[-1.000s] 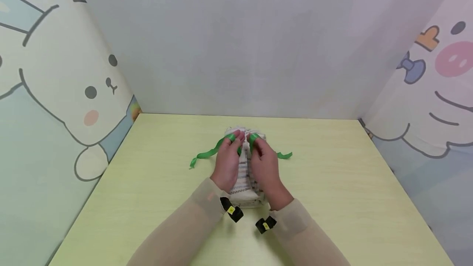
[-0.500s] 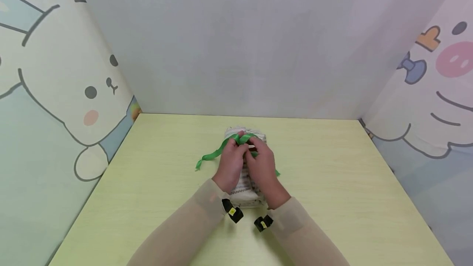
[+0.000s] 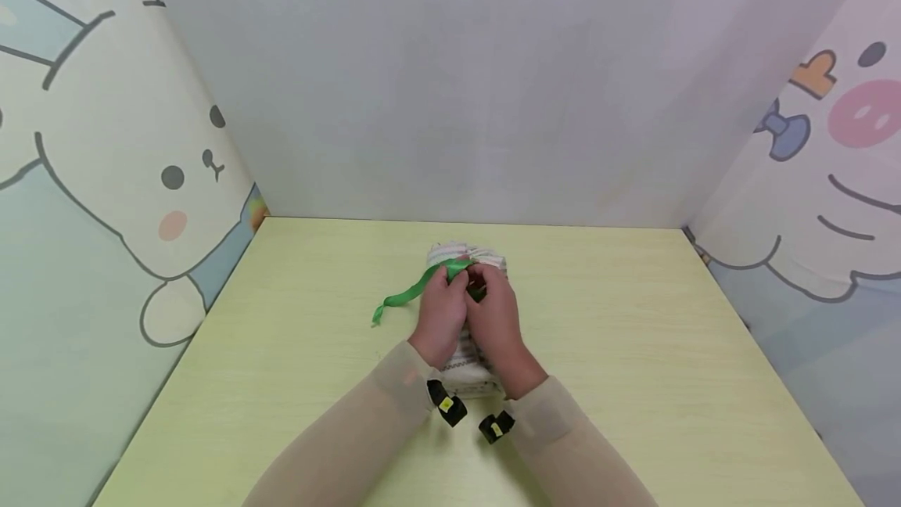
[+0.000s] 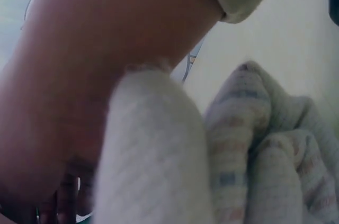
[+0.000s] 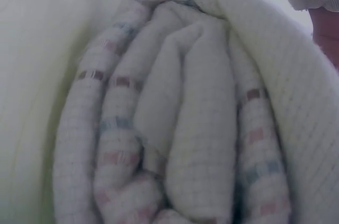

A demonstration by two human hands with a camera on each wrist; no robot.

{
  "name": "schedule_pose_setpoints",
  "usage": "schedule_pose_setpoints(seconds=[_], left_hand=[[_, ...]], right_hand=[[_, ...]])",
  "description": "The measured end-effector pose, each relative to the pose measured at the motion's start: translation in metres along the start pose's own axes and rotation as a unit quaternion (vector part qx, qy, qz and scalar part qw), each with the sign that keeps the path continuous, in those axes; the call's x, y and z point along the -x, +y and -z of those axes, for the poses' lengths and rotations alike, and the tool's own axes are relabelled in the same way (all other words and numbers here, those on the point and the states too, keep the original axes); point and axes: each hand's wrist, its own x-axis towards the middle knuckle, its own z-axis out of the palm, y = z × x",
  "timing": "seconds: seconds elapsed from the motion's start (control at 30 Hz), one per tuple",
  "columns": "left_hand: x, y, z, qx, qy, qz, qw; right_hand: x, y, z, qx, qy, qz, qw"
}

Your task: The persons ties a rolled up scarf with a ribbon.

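Note:
A folded, striped white towel (image 3: 470, 378) lies lengthwise at the middle of the table, its layers filling the right wrist view (image 5: 204, 113). Across its far part runs a green ribbon (image 3: 403, 297), one tail trailing left onto the table. My left hand (image 3: 439, 315) pinches the ribbon between thumb and fingers over the towel. Close against it, my right hand (image 3: 495, 318) has its thumb and curled fingers together at the ribbon's crossing. Both hands hide the crossing and the ribbon's right tail. In the left wrist view, the forearm and palm (image 4: 79, 91) loom beside the cloth.
The pale yellow wooden table (image 3: 633, 350) extends to both sides. A grey-white wall panel (image 3: 479, 100) stands behind it, with cartoon-printed panels left and right. Small black cameras (image 3: 446, 404) sit at the wrists.
Both hands have come together over the towel from slightly apart. The green ribbon's ends have crossed between the fingers, and its right tail has been drawn in out of sight.

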Motion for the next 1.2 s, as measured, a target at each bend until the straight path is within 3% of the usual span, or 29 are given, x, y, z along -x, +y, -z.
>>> schedule_pose_setpoints(seconds=[0.17,0.33,0.6,0.97,1.1,1.2], left_hand=[[0.003,0.001,-0.001,0.008,-0.003,0.000,1.0000],[0.005,0.001,0.000,-0.001,-0.014,-0.005,0.9999],[0.004,0.000,0.003,-0.018,-0.010,-0.009,0.9997],[0.004,-0.001,0.012,-0.044,-0.018,-0.003,0.9989],[0.003,0.000,0.016,-0.064,-0.025,-0.011,0.9976],[0.001,0.000,0.018,-0.068,-0.011,-0.021,0.9974]], right_hand=[[-0.003,0.003,0.001,-0.053,-0.036,-0.037,0.997],[-0.006,0.005,0.004,-0.083,-0.067,-0.039,0.994],[-0.007,0.003,0.008,-0.147,-0.067,-0.050,0.986],[-0.012,0.008,0.009,-0.069,-0.037,-0.042,0.996],[-0.012,0.010,0.012,-0.070,-0.016,-0.042,0.997],[-0.012,0.009,0.015,-0.081,-0.014,-0.050,0.995]])
